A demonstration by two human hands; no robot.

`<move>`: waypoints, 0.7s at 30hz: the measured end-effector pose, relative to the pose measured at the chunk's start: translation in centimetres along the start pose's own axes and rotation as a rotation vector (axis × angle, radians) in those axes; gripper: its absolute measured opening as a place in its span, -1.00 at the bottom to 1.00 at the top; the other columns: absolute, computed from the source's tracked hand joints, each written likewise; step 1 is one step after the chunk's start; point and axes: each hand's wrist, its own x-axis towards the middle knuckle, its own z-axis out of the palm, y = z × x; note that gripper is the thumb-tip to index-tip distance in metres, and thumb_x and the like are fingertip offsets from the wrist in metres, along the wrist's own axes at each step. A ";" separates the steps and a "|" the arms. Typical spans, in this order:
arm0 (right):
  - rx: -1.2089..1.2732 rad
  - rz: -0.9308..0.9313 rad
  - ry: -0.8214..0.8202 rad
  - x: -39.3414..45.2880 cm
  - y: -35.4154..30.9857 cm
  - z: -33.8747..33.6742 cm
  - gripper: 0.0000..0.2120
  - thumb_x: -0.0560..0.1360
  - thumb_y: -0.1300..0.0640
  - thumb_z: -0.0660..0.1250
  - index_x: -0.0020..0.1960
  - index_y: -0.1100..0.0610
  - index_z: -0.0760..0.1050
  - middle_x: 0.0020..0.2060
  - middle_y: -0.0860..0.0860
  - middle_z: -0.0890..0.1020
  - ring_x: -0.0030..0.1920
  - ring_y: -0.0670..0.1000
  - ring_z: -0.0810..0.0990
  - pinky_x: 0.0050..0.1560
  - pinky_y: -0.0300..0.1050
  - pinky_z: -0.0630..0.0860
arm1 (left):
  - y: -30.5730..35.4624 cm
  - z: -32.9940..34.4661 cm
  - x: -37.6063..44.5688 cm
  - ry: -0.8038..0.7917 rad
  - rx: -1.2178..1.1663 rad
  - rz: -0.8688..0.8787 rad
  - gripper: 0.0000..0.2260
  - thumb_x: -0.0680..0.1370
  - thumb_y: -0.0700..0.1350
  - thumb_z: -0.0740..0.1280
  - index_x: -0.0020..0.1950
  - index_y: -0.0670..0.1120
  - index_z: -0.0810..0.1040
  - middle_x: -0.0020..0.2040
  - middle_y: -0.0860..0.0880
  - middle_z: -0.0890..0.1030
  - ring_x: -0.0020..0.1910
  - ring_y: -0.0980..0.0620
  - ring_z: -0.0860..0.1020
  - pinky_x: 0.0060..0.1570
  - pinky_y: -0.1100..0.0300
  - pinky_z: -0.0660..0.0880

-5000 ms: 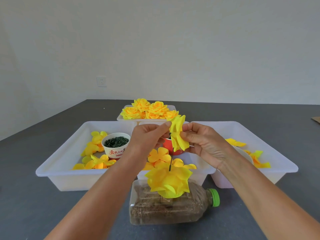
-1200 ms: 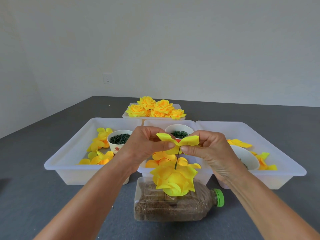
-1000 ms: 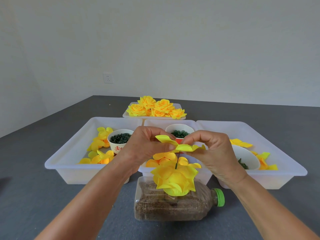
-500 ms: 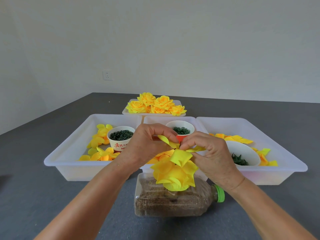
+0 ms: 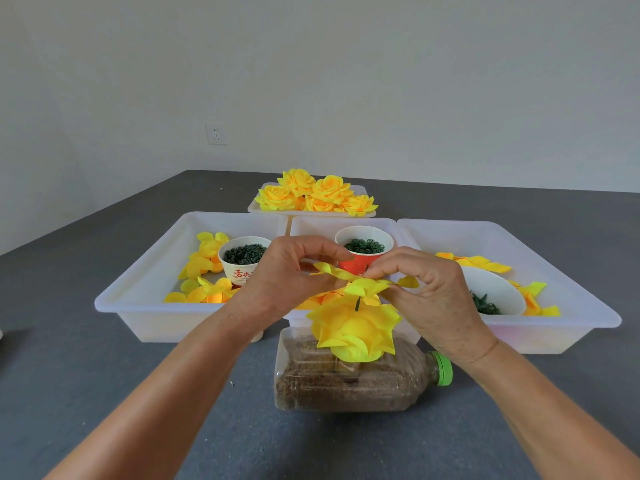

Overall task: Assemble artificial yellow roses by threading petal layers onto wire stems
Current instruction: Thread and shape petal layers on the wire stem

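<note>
We are pinching the light, floppy petal layer [image 5: 363, 285] at its edges, left hand [image 5: 287, 275] and right hand [image 5: 426, 292] fingers closing around it above the thin wire stem [image 5: 357, 303].

Four white trays [image 5: 145, 292], three cups [image 5: 242, 268] of green bits, one lying bottle [image 5: 346, 386], two hands [image 5: 284, 275], roughly six finished roses [image 5: 311, 195].

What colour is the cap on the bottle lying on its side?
Green cap, clearest in the head view.
</note>
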 end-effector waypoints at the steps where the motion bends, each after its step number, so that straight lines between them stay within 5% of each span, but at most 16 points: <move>1: -0.005 -0.002 -0.001 0.0 0.0 0.0 -0.81 0.31 0.36 0.48 -0.17 0.12 0.63 -0.24 -0.01 0.64 -0.17 -0.09 0.60 -0.06 -0.17 0.54 | 0.0 0.0 -0.1 -0.010 -0.012 -0.002 -0.68 0.33 -0.32 0.50 -0.14 0.11 0.63 -0.15 0.09 0.68 -0.12 0.18 0.62 -0.12 0.35 0.54; 7: -0.061 -0.059 -0.030 -0.2 0.1 0.0 -0.83 0.31 0.41 0.46 -0.15 0.21 0.66 -0.23 0.01 0.64 -0.14 -0.11 0.59 -0.05 -0.28 0.52 | 0.0 -0.1 -0.1 -0.046 -0.019 0.034 -0.73 0.35 -0.33 0.48 -0.13 0.03 0.65 -0.09 0.09 0.67 -0.03 0.11 0.62 -0.02 0.25 0.56; 13: -0.185 -0.124 -0.025 -0.9 0.2 0.2 -0.86 0.36 0.26 0.40 -0.10 0.17 0.67 -0.19 -0.03 0.63 -0.12 -0.09 0.57 -0.06 -0.02 0.52 | -0.4 0.0 -0.2 -0.042 0.037 0.051 -0.79 0.36 -0.33 0.48 -0.14 -0.04 0.66 -0.06 0.07 0.66 0.01 0.07 0.60 0.08 0.09 0.53; 17: -0.290 -0.187 -0.010 -1.2 0.3 0.3 -0.85 0.37 0.26 0.39 -0.08 0.15 0.68 -0.20 0.00 0.65 -0.12 -0.06 0.55 -0.06 -0.10 0.45 | -0.6 0.0 -0.4 -0.015 0.015 0.017 -0.68 0.35 -0.34 0.47 -0.10 0.08 0.63 -0.10 0.08 0.67 -0.07 0.02 0.61 -0.01 0.20 0.57; 21: -0.417 -0.273 0.022 -1.3 0.2 0.5 -0.86 0.36 0.28 0.41 -0.10 0.17 0.68 -0.25 0.02 0.65 -0.17 0.00 0.57 -0.05 -0.15 0.38 | -0.5 -0.5 -1.0 -0.062 0.123 0.026 -0.50 0.34 -0.38 0.46 0.05 0.18 0.54 0.07 0.10 0.58 0.07 0.18 0.53 0.07 0.23 0.52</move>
